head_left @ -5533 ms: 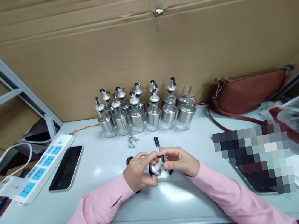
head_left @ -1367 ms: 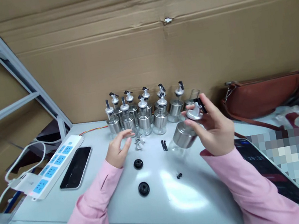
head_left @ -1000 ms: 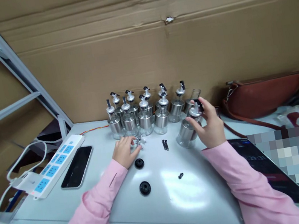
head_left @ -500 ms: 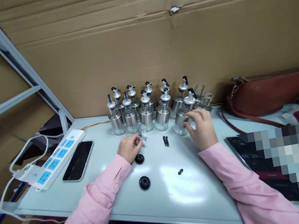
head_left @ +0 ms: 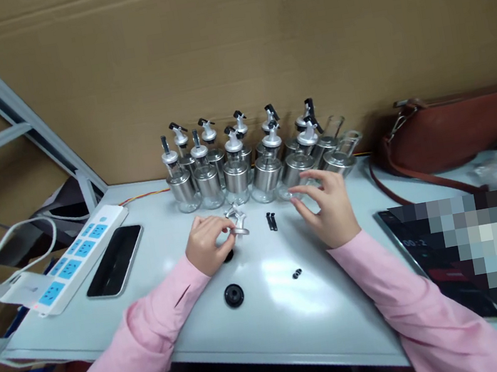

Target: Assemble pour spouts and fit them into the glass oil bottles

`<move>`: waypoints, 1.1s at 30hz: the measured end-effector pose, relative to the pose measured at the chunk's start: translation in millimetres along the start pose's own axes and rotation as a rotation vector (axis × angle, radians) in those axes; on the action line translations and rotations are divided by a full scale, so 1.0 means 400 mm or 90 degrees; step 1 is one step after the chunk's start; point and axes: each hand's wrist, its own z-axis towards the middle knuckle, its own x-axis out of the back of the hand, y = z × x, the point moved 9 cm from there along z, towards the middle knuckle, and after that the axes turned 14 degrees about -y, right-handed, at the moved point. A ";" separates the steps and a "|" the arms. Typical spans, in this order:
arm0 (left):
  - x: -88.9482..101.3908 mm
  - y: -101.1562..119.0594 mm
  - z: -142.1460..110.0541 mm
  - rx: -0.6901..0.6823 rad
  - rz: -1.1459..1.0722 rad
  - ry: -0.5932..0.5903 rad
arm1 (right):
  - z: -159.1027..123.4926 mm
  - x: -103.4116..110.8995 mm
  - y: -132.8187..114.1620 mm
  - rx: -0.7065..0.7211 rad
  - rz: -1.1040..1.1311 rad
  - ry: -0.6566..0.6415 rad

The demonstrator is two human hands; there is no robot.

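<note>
My left hand pinches a silver pourer top between thumb and fingers, just above the table. A second silver piece seems to lie right behind it, but the two overlap. Beside the front-row bottle, my right hand is open, thumb and fingers apart with nothing between them. Under the left hand a black round cap is partly hidden; another black cap lies nearer me. Two black levers lie between my hands. Small black rings sit closer to the front edge.
Several glass bottles with steel sleeves and pourers stand in two rows at the back. At their right end are bottles without pourers. A power strip and phone lie left; a brown bag and tablet lie right.
My right hand has come away from the front-row bottle and moved slightly left. The silver pourer top in my left hand now shows more clearly. The whole view has shifted a little.
</note>
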 end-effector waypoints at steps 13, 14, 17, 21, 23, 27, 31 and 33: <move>0.011 0.142 -0.016 -0.205 0.112 0.020 | -0.069 -0.129 -0.077 0.056 0.377 -0.656; 0.010 0.144 -0.017 -0.210 0.115 0.018 | -0.080 -0.135 -0.077 0.050 0.387 -0.699; 0.005 0.150 -0.019 -0.217 0.108 0.002 | -0.108 -0.154 -0.081 0.031 0.411 -0.790; -0.004 0.155 -0.022 -0.229 0.106 -0.014 | -0.122 -0.176 -0.078 0.005 0.405 -0.818; -0.007 0.153 -0.022 -0.231 0.110 -0.014 | -0.123 -0.183 -0.076 0.002 0.403 -0.818; -0.008 0.147 -0.021 -0.224 0.105 -0.011 | -0.131 -0.195 -0.072 -0.005 0.427 -0.826; -0.005 0.153 -0.022 -0.229 0.105 -0.012 | -0.135 -0.201 -0.066 -0.016 0.454 -0.827; -0.003 0.157 -0.022 -0.233 0.108 -0.012 | -0.126 -0.194 -0.061 -0.029 0.469 -0.797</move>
